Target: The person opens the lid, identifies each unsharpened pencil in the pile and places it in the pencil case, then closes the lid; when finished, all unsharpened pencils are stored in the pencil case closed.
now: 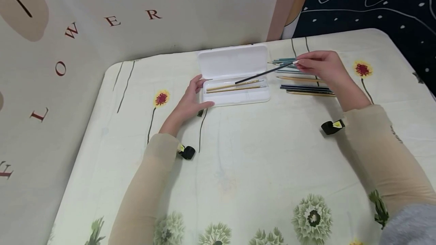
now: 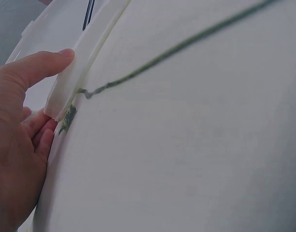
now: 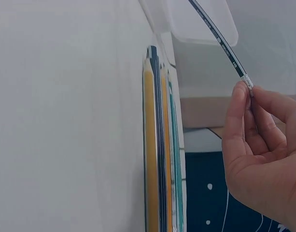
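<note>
A white plastic pencil case (image 1: 238, 98) lies with its lid (image 1: 233, 63) folded back. Inside its tray are two gold-coloured pencils (image 1: 235, 89). My left hand (image 1: 188, 103) grips the case's left end; in the left wrist view its thumb rests on the rim (image 2: 73, 79), the other fingers partly hidden beyond the end. My right hand (image 1: 328, 67) pinches a dark striped pencil (image 1: 263, 74) by its silver-banded end, thumb against fingertips. That pencil slants over the tray, its far end above the gold pencils. In the right wrist view, pale lettering shows along the pencil (image 3: 224, 43).
Right of the case lie several loose pencils: teal ones (image 1: 284, 60) at the back, a yellow one (image 1: 299, 79), then dark ones (image 1: 303, 88) nearer. A flower-printed cloth (image 1: 245, 154) covers the table. A lettered wall covering (image 1: 211, 14) stands behind; dark patterned fabric (image 1: 371, 3) is at right.
</note>
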The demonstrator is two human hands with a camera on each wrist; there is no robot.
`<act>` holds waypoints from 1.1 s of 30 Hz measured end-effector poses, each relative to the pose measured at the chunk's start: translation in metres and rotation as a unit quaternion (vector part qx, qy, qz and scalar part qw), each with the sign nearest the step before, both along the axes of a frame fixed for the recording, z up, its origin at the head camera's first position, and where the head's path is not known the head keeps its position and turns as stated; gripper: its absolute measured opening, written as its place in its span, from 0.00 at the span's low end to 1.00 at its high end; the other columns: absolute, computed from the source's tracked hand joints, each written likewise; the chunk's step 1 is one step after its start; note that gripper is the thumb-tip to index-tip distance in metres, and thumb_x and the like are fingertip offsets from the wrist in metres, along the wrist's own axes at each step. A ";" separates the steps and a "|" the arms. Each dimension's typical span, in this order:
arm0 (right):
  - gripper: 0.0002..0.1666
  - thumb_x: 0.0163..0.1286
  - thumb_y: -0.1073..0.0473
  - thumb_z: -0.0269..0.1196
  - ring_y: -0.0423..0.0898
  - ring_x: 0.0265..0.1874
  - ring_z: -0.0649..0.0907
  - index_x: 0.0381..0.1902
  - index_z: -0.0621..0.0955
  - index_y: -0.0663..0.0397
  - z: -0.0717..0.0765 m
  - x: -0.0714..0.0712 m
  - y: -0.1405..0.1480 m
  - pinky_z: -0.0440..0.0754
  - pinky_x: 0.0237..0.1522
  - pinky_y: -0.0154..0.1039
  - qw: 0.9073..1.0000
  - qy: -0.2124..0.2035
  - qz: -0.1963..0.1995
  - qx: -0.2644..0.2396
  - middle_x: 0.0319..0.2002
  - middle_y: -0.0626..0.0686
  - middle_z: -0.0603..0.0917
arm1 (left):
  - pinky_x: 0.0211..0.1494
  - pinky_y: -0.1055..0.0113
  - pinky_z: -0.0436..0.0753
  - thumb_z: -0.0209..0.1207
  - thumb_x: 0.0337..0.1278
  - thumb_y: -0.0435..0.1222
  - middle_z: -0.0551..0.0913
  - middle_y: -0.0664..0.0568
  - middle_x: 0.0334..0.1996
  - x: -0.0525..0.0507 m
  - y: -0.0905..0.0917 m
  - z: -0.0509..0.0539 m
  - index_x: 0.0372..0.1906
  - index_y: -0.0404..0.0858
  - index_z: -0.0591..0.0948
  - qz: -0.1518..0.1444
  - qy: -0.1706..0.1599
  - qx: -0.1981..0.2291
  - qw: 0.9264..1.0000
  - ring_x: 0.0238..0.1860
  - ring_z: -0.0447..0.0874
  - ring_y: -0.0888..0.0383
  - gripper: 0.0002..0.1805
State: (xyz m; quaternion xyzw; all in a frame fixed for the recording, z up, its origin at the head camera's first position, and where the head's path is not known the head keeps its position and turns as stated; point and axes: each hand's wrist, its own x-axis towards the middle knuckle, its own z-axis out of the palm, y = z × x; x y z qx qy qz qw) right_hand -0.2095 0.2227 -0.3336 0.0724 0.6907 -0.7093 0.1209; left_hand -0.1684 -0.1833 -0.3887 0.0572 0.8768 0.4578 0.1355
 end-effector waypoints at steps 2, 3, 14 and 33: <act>0.09 0.63 0.61 0.69 0.35 0.35 0.88 0.42 0.88 0.53 -0.001 0.000 -0.003 0.86 0.38 0.25 1.000 0.000 0.003 0.006 0.38 0.45 0.87 | 0.83 0.57 0.54 0.70 0.56 0.40 0.59 0.51 0.77 0.000 -0.001 -0.001 0.80 0.48 0.44 -0.002 0.001 0.003 1.000 0.78 0.55 0.52 0.56; 0.09 0.63 0.60 0.70 0.35 0.35 0.88 0.43 0.88 0.52 -0.001 0.000 -0.005 0.86 0.38 0.25 1.000 -0.002 0.005 0.012 0.39 0.45 0.87 | 0.83 0.57 0.54 0.70 0.56 0.40 0.59 0.51 0.77 0.000 -0.001 -0.001 0.80 0.48 0.43 -0.003 0.002 0.006 1.000 0.78 0.55 0.53 0.56; 0.07 0.64 0.66 0.68 0.35 0.32 0.89 0.39 0.89 0.52 -0.008 -0.001 -0.021 0.87 0.37 0.27 0.999 0.012 0.049 0.019 0.33 0.43 0.90 | 0.83 0.58 0.53 0.70 0.57 0.40 0.59 0.51 0.77 0.001 -0.002 -0.001 0.80 0.47 0.43 -0.009 0.004 0.017 1.000 0.78 0.55 0.53 0.56; 0.08 0.68 0.61 0.67 0.32 0.30 0.83 0.45 0.86 0.52 -0.016 -0.006 -0.050 0.85 0.37 0.24 0.976 0.043 0.113 0.181 0.30 0.35 0.85 | 0.83 0.57 0.54 0.70 0.56 0.40 0.58 0.51 0.77 0.000 -0.002 -0.003 0.80 0.47 0.44 -0.007 0.005 0.018 1.000 0.78 0.55 0.53 0.56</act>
